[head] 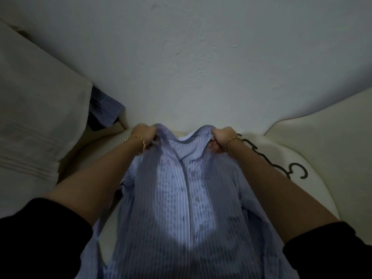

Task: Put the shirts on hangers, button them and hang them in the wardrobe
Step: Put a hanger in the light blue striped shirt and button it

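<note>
Striped blue shirt, unbuttoned, held aloft

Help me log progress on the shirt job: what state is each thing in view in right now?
Light blue white-striped shirt: held up at its shoulders, hanging down; buttoning unclear.
Left hand: grips one shoulder.
Right hand: grips the other shoulder.
Black hanger: lies bare on the cream surface.
Dark blue checked shirt: off to the left, partly hidden, untouched.
</note>
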